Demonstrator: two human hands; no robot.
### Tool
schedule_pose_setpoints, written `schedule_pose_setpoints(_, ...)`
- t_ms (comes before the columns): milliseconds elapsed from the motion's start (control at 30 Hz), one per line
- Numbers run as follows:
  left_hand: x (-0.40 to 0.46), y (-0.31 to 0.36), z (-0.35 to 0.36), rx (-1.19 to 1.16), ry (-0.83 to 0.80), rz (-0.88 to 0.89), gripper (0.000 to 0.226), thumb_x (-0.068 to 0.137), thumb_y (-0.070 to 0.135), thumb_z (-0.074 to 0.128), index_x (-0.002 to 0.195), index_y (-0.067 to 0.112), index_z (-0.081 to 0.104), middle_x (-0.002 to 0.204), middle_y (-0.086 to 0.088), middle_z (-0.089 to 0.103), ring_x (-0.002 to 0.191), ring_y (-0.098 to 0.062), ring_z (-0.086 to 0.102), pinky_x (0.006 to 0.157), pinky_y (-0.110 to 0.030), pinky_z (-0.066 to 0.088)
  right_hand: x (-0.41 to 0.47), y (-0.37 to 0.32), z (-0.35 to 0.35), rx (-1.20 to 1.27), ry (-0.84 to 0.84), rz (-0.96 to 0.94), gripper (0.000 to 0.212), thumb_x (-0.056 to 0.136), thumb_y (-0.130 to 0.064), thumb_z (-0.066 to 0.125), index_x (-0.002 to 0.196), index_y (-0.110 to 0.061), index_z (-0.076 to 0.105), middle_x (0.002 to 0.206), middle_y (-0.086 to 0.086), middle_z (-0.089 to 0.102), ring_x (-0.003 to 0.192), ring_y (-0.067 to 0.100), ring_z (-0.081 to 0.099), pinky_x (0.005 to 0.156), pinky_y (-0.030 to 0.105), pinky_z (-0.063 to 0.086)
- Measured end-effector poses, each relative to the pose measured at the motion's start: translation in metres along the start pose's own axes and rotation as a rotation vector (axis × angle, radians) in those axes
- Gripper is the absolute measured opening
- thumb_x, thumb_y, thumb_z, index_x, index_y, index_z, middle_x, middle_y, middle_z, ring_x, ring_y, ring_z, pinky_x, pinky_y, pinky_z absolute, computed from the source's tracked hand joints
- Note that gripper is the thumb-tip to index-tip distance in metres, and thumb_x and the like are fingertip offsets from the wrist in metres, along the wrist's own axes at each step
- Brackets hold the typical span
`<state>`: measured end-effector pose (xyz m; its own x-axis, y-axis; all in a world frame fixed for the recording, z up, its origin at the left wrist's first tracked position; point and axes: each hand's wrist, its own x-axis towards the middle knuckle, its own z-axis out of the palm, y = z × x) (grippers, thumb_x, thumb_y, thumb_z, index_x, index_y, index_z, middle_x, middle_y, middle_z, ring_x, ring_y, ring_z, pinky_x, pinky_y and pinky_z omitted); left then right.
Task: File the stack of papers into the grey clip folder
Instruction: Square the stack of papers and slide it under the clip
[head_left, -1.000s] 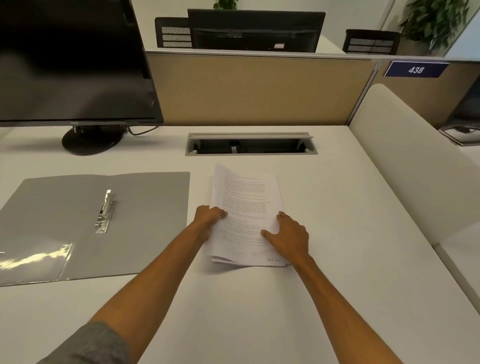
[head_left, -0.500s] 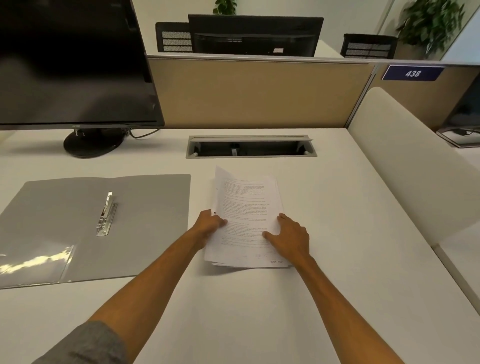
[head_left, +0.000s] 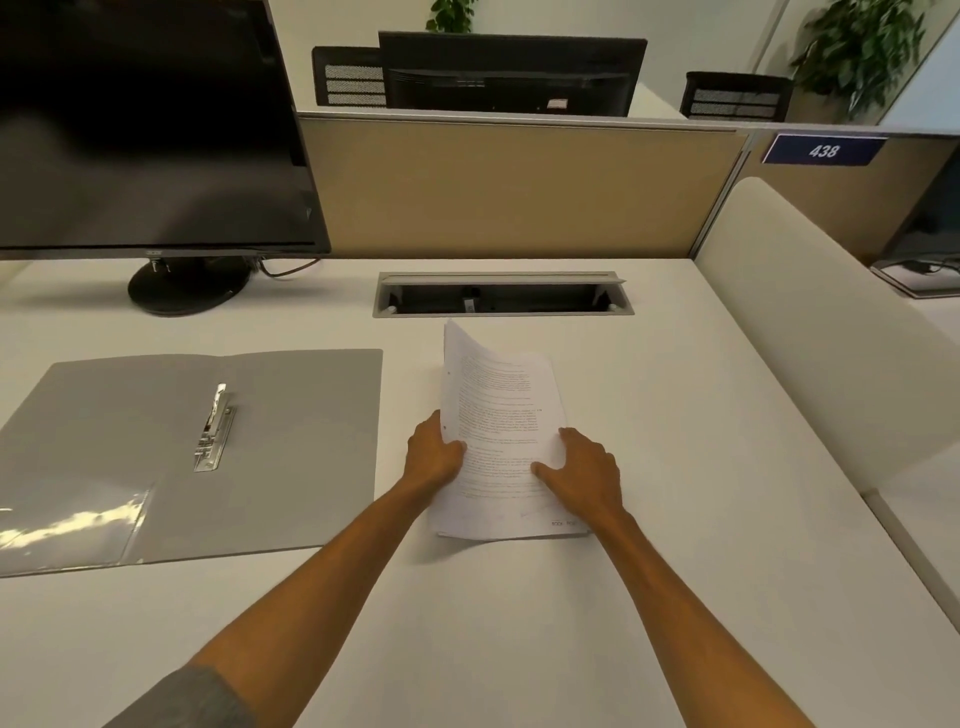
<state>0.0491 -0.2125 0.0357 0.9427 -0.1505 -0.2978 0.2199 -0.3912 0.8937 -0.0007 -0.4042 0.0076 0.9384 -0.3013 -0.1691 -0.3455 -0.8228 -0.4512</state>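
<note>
A stack of printed white papers (head_left: 501, 415) with punch holes along its left edge is held over the white desk, its left side raised and curled. My left hand (head_left: 434, 454) grips that left edge, thumb on top. My right hand (head_left: 584, 470) holds the right edge lower down. The grey clip folder (head_left: 291, 441) lies open and flat to the left of the papers, with a metal clip (head_left: 213, 428) along its middle and a clear pocket on its left flap.
A black monitor (head_left: 150, 130) on a round stand (head_left: 187, 283) stands at the back left. An open cable slot (head_left: 501, 296) sits just behind the papers. A beige partition runs along the back, a cream divider (head_left: 810, 332) on the right.
The left side of the paper stack has come up off the desk and curled, both hands still on it. The folder has not moved.
</note>
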Motion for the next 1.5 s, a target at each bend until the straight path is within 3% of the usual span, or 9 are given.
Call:
schedule_pose_setpoints(200,0.006,0.002,-0.006,-0.167,-0.033,-0.023,0.035,0.091,0.009,0.055,0.126,0.017,0.051,0.121,-0.005,0.063,0.108,-0.031,0.062,0.091,-0.050,0.054,0.004,0.001,-0.004,0.102,0.047,0.017,0.077,0.085,-0.054,0.060,0.146,-0.014,0.033,0.152,0.006,0.037,0.138,0.025,0.037,0.112,0.041,0.029)
schedule_pose_setpoints(300,0.007,0.007,-0.013,-0.279,-0.038,0.000,0.035,0.091,0.008,0.058,0.124,0.017,0.053,0.120,-0.006,0.064,0.103,-0.029,0.064,0.086,-0.049,0.056,0.011,0.001,-0.013,0.280,0.150,0.080,0.086,0.083,-0.058,0.060,0.149,-0.014,0.026,0.154,0.008,0.033,0.139,0.028,0.035,0.112,0.043,0.029)
schedule_pose_setpoints(400,0.006,0.015,-0.021,-0.343,-0.075,0.054,0.036,0.090,0.012,0.063,0.124,0.020,0.053,0.119,-0.006,0.065,0.101,-0.029,0.066,0.083,-0.049,0.057,0.024,-0.001,-0.032,0.589,0.078,0.196,0.100,0.074,-0.063,0.068,0.149,-0.015,0.024,0.149,0.008,0.042,0.132,0.029,0.045,0.109,0.046,0.038)
schedule_pose_setpoints(500,0.005,0.024,-0.027,-0.366,-0.102,0.104,0.039,0.089,0.015,0.064,0.126,0.022,0.052,0.119,-0.004,0.065,0.101,-0.029,0.067,0.084,-0.051,0.057,0.028,-0.008,-0.056,1.035,-0.057,0.147,0.066,0.075,-0.044,0.076,0.131,-0.016,0.054,0.128,0.006,0.064,0.108,0.024,0.066,0.095,0.044,0.053)
schedule_pose_setpoints(633,0.009,0.033,-0.039,-0.370,-0.100,0.169,0.042,0.088,0.010,0.065,0.127,0.022,0.054,0.119,-0.004,0.066,0.102,-0.028,0.066,0.085,-0.049,0.057,0.021,-0.021,-0.076,1.216,-0.042,0.020,0.033,0.082,-0.020,0.073,0.114,-0.014,0.066,0.111,0.006,0.072,0.096,0.027,0.071,0.082,0.044,0.059)
schedule_pose_setpoints(900,0.018,0.044,-0.045,-0.348,0.003,0.243,0.044,0.082,0.003,0.070,0.125,0.009,0.059,0.119,-0.009,0.066,0.109,-0.030,0.062,0.094,-0.051,0.052,-0.002,-0.039,-0.079,1.140,0.193,-0.115,0.010,0.082,-0.020,0.072,0.091,-0.023,0.068,0.095,-0.002,0.071,0.088,0.024,0.066,0.074,0.031,0.057)
schedule_pose_setpoints(1067,0.015,0.033,-0.039,-0.330,-0.016,0.246,0.048,0.078,0.010,0.076,0.124,0.014,0.060,0.120,-0.007,0.065,0.110,-0.030,0.060,0.094,-0.052,0.052,-0.011,-0.035,-0.067,1.046,0.196,-0.177,0.024,0.080,-0.018,0.075,0.094,-0.034,0.064,0.098,-0.011,0.067,0.090,0.010,0.065,0.072,0.019,0.057)
schedule_pose_setpoints(1400,0.015,0.042,-0.036,-0.280,0.032,0.301,0.047,0.077,0.013,0.078,0.121,0.011,0.062,0.115,-0.003,0.064,0.098,-0.020,0.062,0.083,-0.030,0.055,-0.012,-0.033,-0.069,1.008,0.241,-0.227,0.027,0.078,-0.021,0.077,0.095,-0.036,0.064,0.097,-0.013,0.067,0.088,0.009,0.066,0.068,0.014,0.056)
schedule_pose_setpoints(1500,0.017,0.031,-0.032,-0.248,0.000,0.246,0.050,0.076,0.016,0.079,0.123,0.012,0.061,0.117,-0.003,0.063,0.099,-0.020,0.060,0.088,-0.035,0.054,-0.011,-0.029,-0.059,1.007,0.229,-0.204,0.033,0.076,-0.019,0.078,0.102,-0.033,0.063,0.101,-0.013,0.067,0.092,0.011,0.066,0.070,0.015,0.056)
